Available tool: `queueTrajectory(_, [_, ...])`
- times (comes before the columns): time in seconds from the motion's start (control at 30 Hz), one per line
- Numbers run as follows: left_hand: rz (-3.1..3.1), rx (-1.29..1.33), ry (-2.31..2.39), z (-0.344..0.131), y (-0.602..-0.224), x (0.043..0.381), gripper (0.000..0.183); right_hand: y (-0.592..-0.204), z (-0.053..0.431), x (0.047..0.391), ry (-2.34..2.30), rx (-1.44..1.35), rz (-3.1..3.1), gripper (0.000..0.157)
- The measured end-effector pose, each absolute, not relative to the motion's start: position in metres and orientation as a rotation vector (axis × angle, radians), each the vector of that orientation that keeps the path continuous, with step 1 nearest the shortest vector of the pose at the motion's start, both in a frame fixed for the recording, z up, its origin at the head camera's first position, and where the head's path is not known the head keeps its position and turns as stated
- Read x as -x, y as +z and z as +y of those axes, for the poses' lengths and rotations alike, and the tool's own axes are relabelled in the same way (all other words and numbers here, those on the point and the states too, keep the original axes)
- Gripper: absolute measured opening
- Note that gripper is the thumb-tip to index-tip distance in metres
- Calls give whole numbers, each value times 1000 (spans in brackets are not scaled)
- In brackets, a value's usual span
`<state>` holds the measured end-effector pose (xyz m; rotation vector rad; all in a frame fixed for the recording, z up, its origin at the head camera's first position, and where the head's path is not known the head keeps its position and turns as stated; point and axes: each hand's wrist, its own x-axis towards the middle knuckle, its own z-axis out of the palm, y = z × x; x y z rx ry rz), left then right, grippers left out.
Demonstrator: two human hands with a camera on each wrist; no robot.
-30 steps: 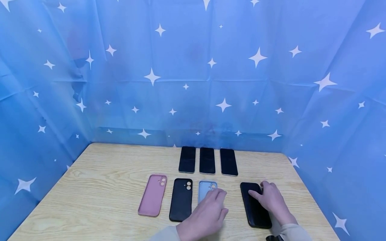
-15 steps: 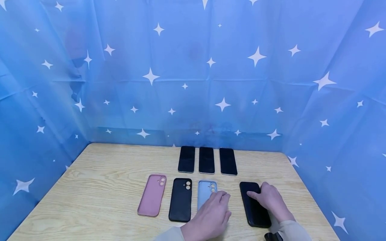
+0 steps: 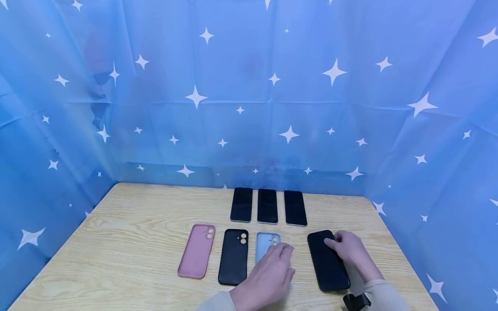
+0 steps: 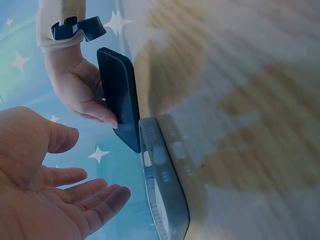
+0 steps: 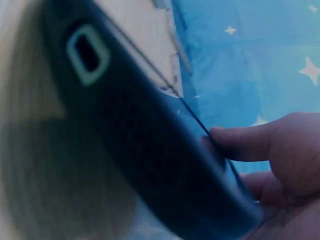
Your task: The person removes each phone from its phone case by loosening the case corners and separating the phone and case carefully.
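My right hand (image 3: 352,250) pinches a phone in a black case (image 3: 328,263) by its right edge, with the thumb at the screen side. In the right wrist view the cased phone (image 5: 165,140) is tilted, and its charging-port end faces the camera. My left hand (image 3: 268,274) hovers over a light blue phone case (image 3: 265,244), covering its lower part. From the left wrist view, the left fingers are loosely bent with nothing between them, apart from the blue case (image 4: 167,185).
A pink phone case (image 3: 197,250) and a black phone case (image 3: 233,257) lie to the left of the blue one. Three dark phones (image 3: 241,204) (image 3: 267,206) (image 3: 295,208) stand in a row near the back edge of the wooden table (image 3: 148,216). A blue starry curtain (image 3: 241,86) surrounds the table.
The right thumb has moved from over the screen to the phone's edge. The cased phone has shifted slightly left and away and turned a little. The left hand has barely moved.
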<state>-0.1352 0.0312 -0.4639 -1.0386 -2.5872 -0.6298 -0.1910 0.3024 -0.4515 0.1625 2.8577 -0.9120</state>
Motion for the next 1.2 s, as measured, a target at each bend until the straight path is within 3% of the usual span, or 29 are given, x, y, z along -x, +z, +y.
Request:
queueTrajectory(0.13, [-2594,1017,-642,29,-462,137,42,-442,299,189,-1017,-114,2888,22])
queueTrajectory(0.6, [-2688,916,-886,19,-460,143,43,-421,266,191,-1250,-154,2931,22])
queueTrajectory(0.97, [-2760,740,-1324,12,-452,145,50,-406,233,193,-1657,-137,2784,21])
queueTrajectory(1.2, [-2640,622,-1780,9,-452,147,42,-399,215,193,-1879,-164,2648,22])
